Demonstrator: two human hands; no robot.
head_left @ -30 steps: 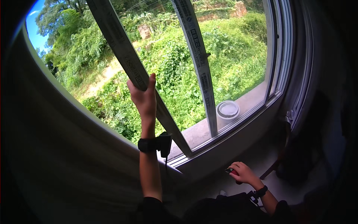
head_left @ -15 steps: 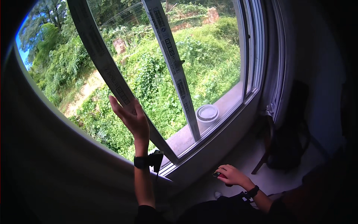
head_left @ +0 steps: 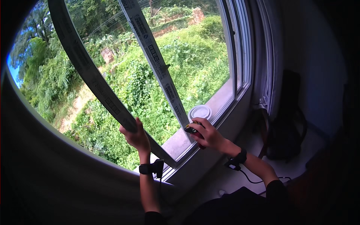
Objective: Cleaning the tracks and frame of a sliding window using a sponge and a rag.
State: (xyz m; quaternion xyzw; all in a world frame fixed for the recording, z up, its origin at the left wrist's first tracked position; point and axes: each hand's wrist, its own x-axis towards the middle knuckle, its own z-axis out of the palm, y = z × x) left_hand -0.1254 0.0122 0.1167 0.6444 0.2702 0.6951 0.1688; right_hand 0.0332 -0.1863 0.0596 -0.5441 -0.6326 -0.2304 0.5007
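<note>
A sliding window with grey frame bars, covered in printed film, stands in front of me. My left hand (head_left: pixel 137 138) is closed round the lower part of the left window frame bar (head_left: pixel 108 99), with the thumb up along it. In my right hand (head_left: pixel 210 135) is a small red tool (head_left: pixel 201 144) with a black and yellow end; the fingers hide much of it, so its exact kind is unclear. That hand is at the foot of the middle window frame bar (head_left: pixel 159 69); whether the tool touches the bar I cannot tell.
A round white tub with a lid (head_left: pixel 200 112) stands on the outer ledge beyond the glass. The window track (head_left: pixel 185 155) runs along the sill. At the right are a gathered curtain (head_left: pixel 265 75) and a dark chair (head_left: pixel 285 138). Green slope outside.
My right hand has risen from low over the floor to the middle bar's foot, carrying the red tool. My left hand has moved slightly lower and its fingers have closed on the left bar.
</note>
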